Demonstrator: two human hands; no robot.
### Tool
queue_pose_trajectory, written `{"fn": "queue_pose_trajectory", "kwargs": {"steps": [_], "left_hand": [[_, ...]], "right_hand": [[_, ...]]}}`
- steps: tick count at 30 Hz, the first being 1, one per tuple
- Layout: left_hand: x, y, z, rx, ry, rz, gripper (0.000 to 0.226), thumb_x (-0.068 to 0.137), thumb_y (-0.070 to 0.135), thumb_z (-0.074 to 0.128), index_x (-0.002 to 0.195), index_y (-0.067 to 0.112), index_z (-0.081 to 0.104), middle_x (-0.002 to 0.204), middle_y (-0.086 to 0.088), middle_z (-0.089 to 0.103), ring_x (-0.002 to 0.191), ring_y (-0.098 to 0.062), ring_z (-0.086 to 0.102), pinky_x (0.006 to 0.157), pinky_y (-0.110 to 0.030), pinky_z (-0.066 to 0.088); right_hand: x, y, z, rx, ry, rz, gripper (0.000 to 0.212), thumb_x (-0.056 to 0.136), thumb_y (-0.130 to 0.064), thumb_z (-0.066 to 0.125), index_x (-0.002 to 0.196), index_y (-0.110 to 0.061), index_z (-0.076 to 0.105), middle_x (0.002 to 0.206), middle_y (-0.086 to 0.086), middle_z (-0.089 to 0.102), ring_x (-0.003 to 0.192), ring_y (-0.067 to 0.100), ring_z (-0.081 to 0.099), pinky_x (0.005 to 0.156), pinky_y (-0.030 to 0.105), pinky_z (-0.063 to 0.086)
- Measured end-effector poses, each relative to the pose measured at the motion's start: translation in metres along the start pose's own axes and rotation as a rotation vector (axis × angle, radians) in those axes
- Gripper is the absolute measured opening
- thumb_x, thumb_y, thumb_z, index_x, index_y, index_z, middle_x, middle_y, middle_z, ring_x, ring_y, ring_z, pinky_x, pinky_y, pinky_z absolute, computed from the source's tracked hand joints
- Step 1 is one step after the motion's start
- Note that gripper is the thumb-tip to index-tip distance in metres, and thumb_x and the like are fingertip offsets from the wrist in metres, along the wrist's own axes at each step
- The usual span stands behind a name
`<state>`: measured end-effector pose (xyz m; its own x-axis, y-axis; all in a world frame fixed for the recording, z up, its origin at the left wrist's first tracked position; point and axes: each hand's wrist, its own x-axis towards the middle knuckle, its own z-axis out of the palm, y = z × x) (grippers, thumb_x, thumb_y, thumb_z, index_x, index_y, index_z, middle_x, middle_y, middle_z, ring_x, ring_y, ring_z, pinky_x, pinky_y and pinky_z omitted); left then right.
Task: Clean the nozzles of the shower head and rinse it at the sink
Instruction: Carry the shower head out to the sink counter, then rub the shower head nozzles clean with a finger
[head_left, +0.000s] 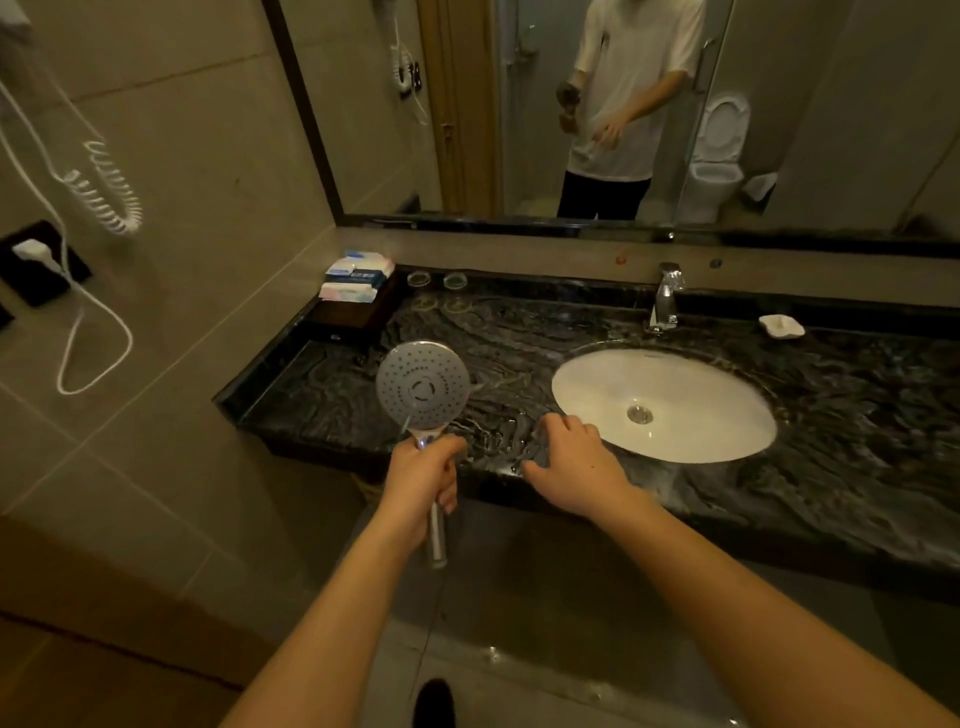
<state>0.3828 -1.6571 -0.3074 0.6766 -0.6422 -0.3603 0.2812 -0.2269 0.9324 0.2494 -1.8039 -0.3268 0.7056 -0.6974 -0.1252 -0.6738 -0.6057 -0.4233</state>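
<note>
My left hand (422, 480) grips the chrome handle of a round grey shower head (422, 385), held upright with its nozzle face toward me, in front of the counter's left part. My right hand (574, 462) hovers open, palm down, over the front edge of the black marble counter (857, 415), just left of the sink. The white oval sink (717, 405) is set in the counter, with a metal drain at its middle. A chrome faucet (666, 296) stands behind it. No water is running.
A dark box with wrapped toiletries (356, 283) and two upturned glasses (436, 280) stand at the counter's back left. A white soap dish (781, 326) lies right of the faucet. A large mirror (467, 104) hangs above. A coiled white cord (111, 192) dangles on the left wall.
</note>
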Motion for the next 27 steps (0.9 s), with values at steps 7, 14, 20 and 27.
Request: {"fn": "queue_pose_trajectory", "kwargs": {"steps": [7, 14, 20, 27], "left_hand": [[0.095, 0.015, 0.006, -0.023, -0.002, -0.031, 0.028, 0.096, 0.015, 0.062, 0.074, 0.013, 0.045, 0.049, -0.004, 0.034, 0.038, -0.018, 0.032, 0.042, -0.028, 0.029], [0.217, 0.042, -0.018, -0.016, -0.006, -0.079, 0.031, 0.096, 0.015, 0.061, 0.069, 0.013, 0.046, 0.046, -0.002, 0.035, 0.036, -0.017, 0.033, 0.041, -0.027, 0.031], [0.304, 0.056, -0.050, -0.047, 0.010, -0.160, 0.034, 0.095, 0.012, 0.061, 0.066, 0.014, 0.043, 0.045, -0.004, 0.033, 0.034, -0.017, 0.030, 0.039, -0.024, 0.028], [0.362, 0.046, -0.076, -0.089, 0.078, -0.264, 0.034, 0.092, 0.013, 0.063, 0.066, 0.016, 0.041, 0.046, -0.003, 0.032, 0.034, -0.017, 0.029, 0.040, -0.025, 0.027]], "right_hand": [[0.087, 0.013, 0.009, 0.024, -0.061, 0.043, 0.059, 0.090, -0.047, 0.057, 0.138, -0.020, 0.037, 0.136, 0.007, 0.045, 0.126, 0.027, 0.042, 0.101, 0.042, 0.046], [0.204, -0.011, 0.022, 0.013, -0.082, 0.100, 0.062, 0.091, -0.048, 0.056, 0.140, -0.017, 0.037, 0.140, 0.009, 0.044, 0.128, 0.030, 0.043, 0.101, 0.044, 0.046], [0.291, -0.039, 0.056, 0.034, -0.183, 0.159, 0.059, 0.092, -0.048, 0.056, 0.138, -0.015, 0.039, 0.140, 0.012, 0.044, 0.130, 0.032, 0.043, 0.102, 0.044, 0.044], [0.350, -0.060, 0.109, 0.149, -0.284, 0.241, 0.051, 0.094, -0.051, 0.053, 0.128, -0.014, 0.046, 0.130, 0.009, 0.052, 0.112, 0.027, 0.056, 0.083, 0.038, 0.049]]}}
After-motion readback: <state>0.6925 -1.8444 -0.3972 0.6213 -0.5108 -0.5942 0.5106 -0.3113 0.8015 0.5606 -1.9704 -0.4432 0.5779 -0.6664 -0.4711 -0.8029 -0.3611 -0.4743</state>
